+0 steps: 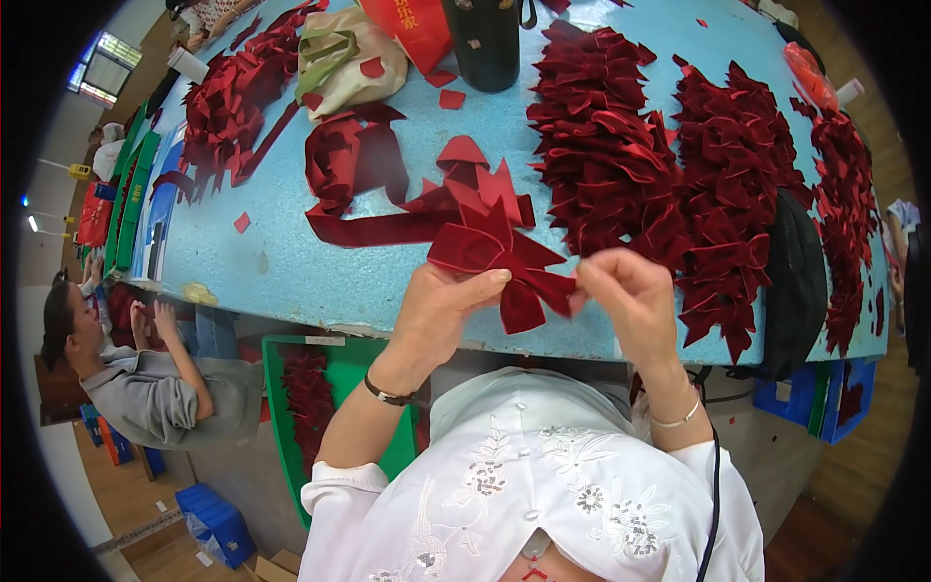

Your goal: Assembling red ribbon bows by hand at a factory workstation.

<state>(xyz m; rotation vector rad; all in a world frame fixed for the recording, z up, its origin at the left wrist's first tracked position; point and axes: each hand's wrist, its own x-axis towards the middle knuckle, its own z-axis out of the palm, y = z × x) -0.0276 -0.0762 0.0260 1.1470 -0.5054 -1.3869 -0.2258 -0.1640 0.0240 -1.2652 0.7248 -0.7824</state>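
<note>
Between my hands, just over the table's near edge, is a dark red velvet bow [524,303] with pointed tails. My left hand [441,306] grips it from the left, thumb pressed near its centre. At its right, my right hand [626,296] is closed in a pinch on the tip of one tail. Beyond the bow lie loose lengths of red velvet ribbon [364,229] and cut ribbon pieces [464,155]. To the right, finished-looking bows are stacked in a thick row [601,126], with a second row [727,175] beside it.
On the blue table [262,276] are a pile of red ribbon pieces [228,107], a cream cloth bag [364,68] and a dark tumbler [485,44]. A black bag [797,291] hangs at the right edge. A green crate [276,388] stands below. At left sits another person [165,383].
</note>
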